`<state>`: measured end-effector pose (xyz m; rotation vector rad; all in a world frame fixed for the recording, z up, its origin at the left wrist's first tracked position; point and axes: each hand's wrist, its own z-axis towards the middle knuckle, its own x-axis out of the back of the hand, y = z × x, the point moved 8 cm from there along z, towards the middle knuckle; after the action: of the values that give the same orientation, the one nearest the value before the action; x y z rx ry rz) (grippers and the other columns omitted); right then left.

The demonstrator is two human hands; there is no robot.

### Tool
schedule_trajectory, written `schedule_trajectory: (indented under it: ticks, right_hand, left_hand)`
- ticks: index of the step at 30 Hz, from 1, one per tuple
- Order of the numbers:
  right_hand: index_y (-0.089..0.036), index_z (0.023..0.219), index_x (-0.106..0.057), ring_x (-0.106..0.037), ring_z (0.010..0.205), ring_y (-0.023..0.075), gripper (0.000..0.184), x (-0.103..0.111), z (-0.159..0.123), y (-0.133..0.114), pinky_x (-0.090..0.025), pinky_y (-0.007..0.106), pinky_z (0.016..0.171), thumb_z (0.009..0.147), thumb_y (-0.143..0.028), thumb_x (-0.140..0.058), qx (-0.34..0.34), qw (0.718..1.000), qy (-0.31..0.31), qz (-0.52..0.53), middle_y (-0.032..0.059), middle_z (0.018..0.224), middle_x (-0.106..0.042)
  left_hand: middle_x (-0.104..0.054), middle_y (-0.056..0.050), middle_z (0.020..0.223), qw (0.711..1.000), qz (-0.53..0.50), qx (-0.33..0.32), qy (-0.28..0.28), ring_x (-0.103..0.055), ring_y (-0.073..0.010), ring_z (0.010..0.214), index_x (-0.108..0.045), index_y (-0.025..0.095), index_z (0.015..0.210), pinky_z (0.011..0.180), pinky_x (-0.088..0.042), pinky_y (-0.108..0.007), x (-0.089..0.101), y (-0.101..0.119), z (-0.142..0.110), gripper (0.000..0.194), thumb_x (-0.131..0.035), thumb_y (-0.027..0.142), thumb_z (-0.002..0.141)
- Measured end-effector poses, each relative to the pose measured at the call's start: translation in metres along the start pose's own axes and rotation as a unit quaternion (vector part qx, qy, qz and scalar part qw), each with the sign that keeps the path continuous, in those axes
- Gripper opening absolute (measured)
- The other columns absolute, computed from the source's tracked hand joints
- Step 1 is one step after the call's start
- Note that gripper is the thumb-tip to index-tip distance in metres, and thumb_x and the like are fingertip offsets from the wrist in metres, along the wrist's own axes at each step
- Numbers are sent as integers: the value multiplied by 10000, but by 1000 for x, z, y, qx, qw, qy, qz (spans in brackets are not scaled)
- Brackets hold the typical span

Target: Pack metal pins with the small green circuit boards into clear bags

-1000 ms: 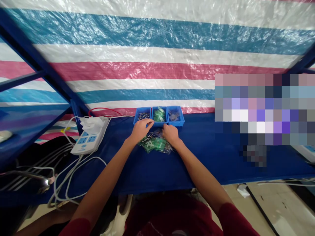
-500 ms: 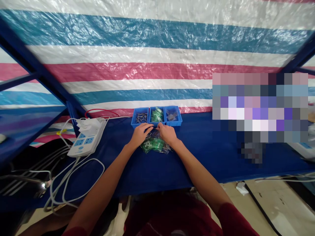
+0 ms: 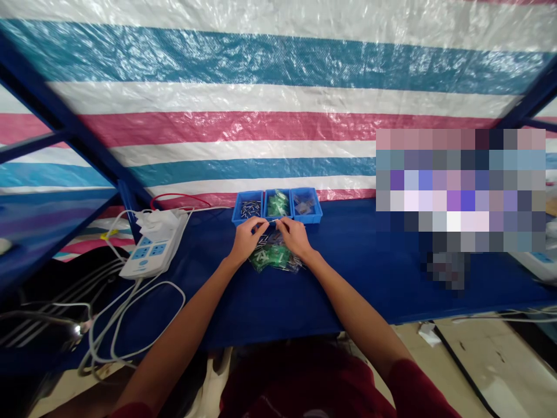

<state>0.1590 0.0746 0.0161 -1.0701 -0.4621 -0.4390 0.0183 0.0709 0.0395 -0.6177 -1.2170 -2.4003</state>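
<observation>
My left hand (image 3: 249,239) and my right hand (image 3: 295,237) meet just in front of three small blue bins. Their fingertips pinch a small, thin, pale piece (image 3: 272,220) from both ends; its exact kind is too small to make out. Below the hands lies a pile of green packets (image 3: 270,256) in clear plastic, mixed with short metal pin-like pieces, partly hidden by my hands. The left bin (image 3: 236,217) holds short silver and dark pin-like pieces. Green packets fill the middle bin (image 3: 266,216), and clear packets with greyish contents lie in the right bin (image 3: 314,219).
A white power strip (image 3: 150,251) with plugs and looped white cables (image 3: 124,325) occupies the left of the blue table (image 3: 357,278). Striped plastic sheeting (image 3: 261,128) hangs behind, between blue frame bars (image 3: 78,133). A pixelated area covers the right side.
My left fingers have drawn in from a stretched pose to a pinch. The thin piece now shows more plainly between my fingertips. The bins and the pile have not moved.
</observation>
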Motion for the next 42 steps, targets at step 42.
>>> schedule_trajectory:
  ticks: [42]
  right_hand:
    - [-195,786,-635,-521,599,165,325,18,0,12,-371,270,614,918,-414,-435,-40,992,105,62,7,628,-588]
  left_hand:
    - [-635,-15,590,956,-235,161,68,-578,-125,518,-707,147,721,560,-515,-264,4,-29,-1,224,-728,370,721]
